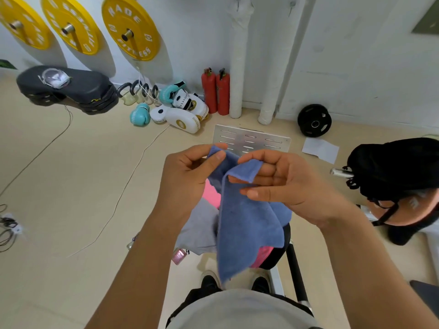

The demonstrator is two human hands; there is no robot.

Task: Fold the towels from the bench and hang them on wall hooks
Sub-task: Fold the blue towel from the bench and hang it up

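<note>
A blue towel [247, 224] hangs in front of me, held up by both hands at its top edge. My left hand [187, 176] pinches one upper corner between thumb and fingers. My right hand [282, 179] grips the other upper corner, which folds over its fingers. Below the blue towel lie a grey towel [199, 229] and a pink towel [211, 193] on the black bench [278, 255], mostly hidden by the hanging cloth. Two wall hooks [291, 7] show at the top of the white wall.
Another person [399, 184] bends low at the right, close to my right arm. A metal plate [251, 140] stands behind the bench. Fire extinguishers [215, 91], boxing gloves [178, 108], kettlebells, a black weight plate [314, 121] and floor cables [118, 198] lie by the wall.
</note>
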